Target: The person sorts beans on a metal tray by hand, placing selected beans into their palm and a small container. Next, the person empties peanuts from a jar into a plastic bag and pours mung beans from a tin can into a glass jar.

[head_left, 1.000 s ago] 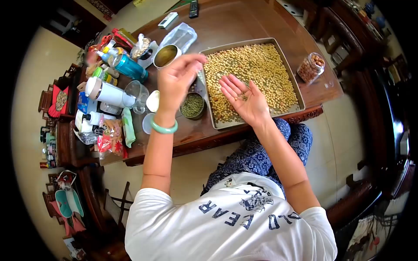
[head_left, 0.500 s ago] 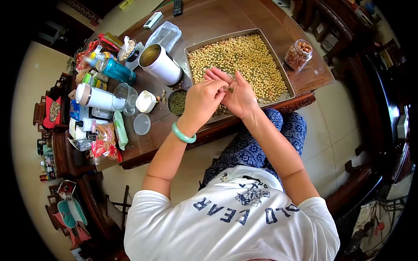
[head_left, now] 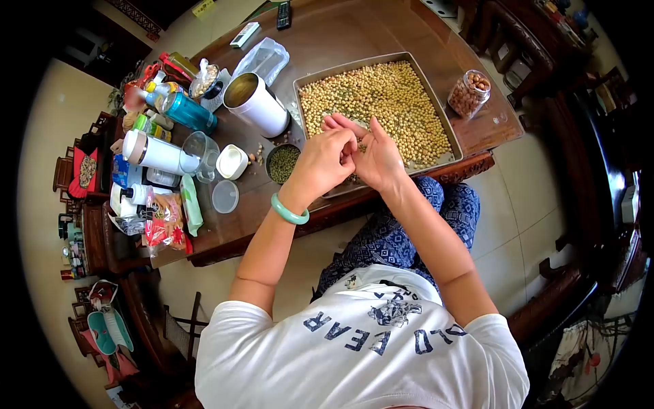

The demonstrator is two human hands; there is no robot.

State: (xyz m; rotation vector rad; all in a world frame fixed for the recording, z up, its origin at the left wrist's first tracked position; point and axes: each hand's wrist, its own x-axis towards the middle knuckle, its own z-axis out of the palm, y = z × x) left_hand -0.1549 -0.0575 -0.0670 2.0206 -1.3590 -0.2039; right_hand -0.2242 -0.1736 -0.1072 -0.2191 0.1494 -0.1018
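Together, curled left hand point(head_left: 323, 163) and unfolded right hand point(head_left: 379, 158) overhang the near tray edge point(head_left: 441, 164).

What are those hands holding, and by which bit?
A few small beans seem to lie loose on the palm of the cupped right hand. Whether the left hand pinches one cannot be told; its grip is hidden.

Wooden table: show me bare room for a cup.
Widest free patch: the tabletop between the black remote and the far rim of the baking tray. A tighter one: between the translucent round lid and the near edge. Crowded: the left end, around the teal bottle, and by the mung beans.
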